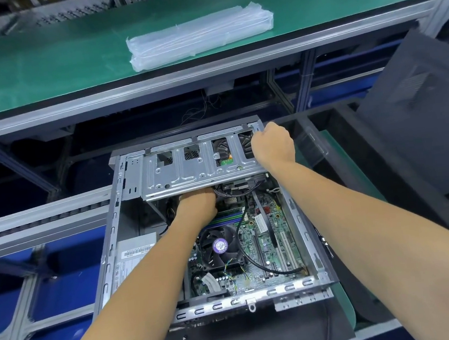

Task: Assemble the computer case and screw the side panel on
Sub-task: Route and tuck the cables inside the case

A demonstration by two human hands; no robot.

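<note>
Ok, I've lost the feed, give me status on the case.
Left hand reaching under drive cage, fingers hidden. Right hand gripping cage's far right corner. Case open, side panel not on. Cables crowd under cage.

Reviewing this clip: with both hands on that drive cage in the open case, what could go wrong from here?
1. The left hand reaches under the drive cage, beside black cables; if the cage drops, fingers or cables could get pinched.
2. The right hand grips only the cage's far right corner, so it may seat crooked.
3. The CPU fan sits just beneath the left forearm and could be bumped.
</note>
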